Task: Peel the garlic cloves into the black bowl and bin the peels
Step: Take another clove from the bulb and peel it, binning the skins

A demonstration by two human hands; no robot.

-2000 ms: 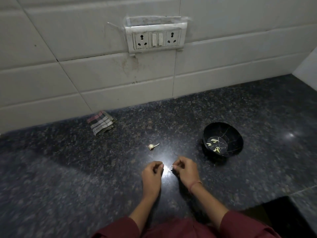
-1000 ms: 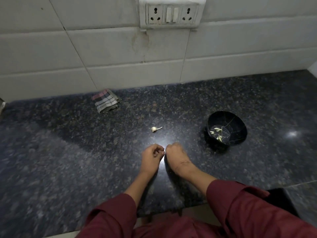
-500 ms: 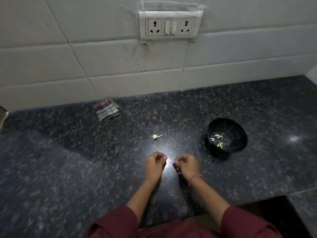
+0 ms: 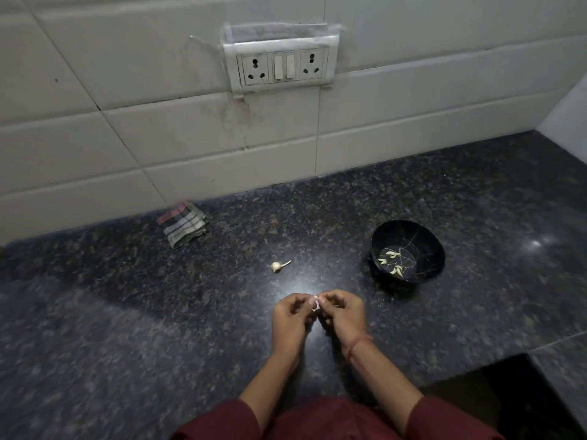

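My left hand (image 4: pixel 293 319) and my right hand (image 4: pixel 341 314) meet just above the dark granite counter (image 4: pixel 127 328), fingertips together, pinching a small pale garlic clove (image 4: pixel 315 302) between them. Most of the clove is hidden by my fingers. The black bowl (image 4: pixel 427 246) stands to the right and a little further back, with several peeled cloves (image 4: pixel 392 261) lying in its bottom. A small garlic piece with a dry stem (image 4: pixel 278 266) lies on the counter beyond my hands.
A folded checked cloth (image 4: pixel 183 223) lies by the tiled wall (image 4: pixel 158 128) at the back left. A socket panel (image 4: pixel 281 66) sits on the wall above. A dark opening (image 4: pixel 521 395) lies below the counter's front edge at lower right.
My hands, slightly apart half a second ago, have come together with fingertips on the clove. The camera view shifted; bowl and garlic piece stay put.
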